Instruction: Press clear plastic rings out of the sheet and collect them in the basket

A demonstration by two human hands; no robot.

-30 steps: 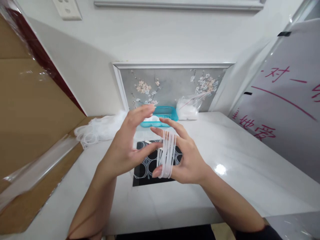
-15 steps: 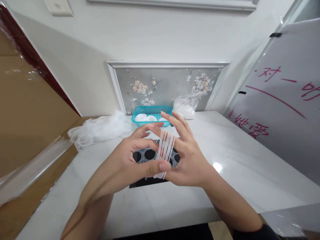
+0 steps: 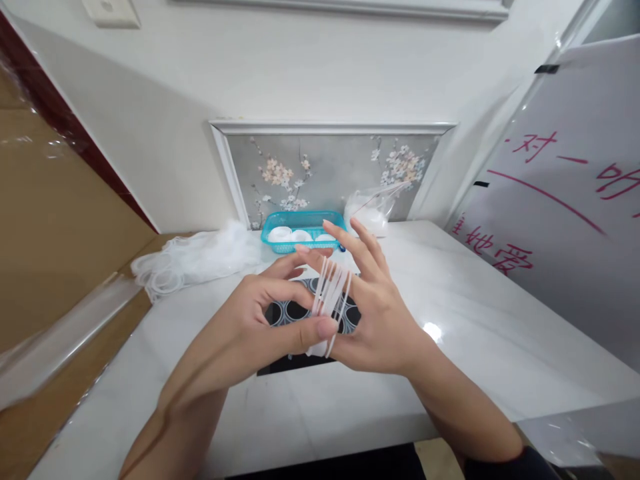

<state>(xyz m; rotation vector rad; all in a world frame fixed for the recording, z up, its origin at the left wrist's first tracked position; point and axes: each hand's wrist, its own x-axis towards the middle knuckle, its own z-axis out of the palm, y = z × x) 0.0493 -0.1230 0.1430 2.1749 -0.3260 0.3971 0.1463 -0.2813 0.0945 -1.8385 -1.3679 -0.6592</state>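
Several loops of thin white cord (image 3: pixel 331 290) are wound around the index finger and thumb of my right hand (image 3: pixel 377 313), whose other fingers are spread upward. My left hand (image 3: pixel 260 313) pinches the loops from the left, its thumb lying across them near my right thumb. Both hands are above a black patterned mat (image 3: pixel 293 311) on the white table (image 3: pixel 320 413). Part of the cord and the tip of my right thumb are hidden behind my left thumb.
Behind my hands stands a teal basket (image 3: pixel 305 219) with white rolls (image 3: pixel 280 234). A clear plastic bag (image 3: pixel 370 212) with white contents is right of it. White cord bundles (image 3: pixel 195 260) lie at left. A cardboard box (image 3: pixel 60 200) borders the table's left side.
The cord loops on my right hand have shifted, with one strand now apart on the right. My right fingers have spread slightly. The view has moved a little.
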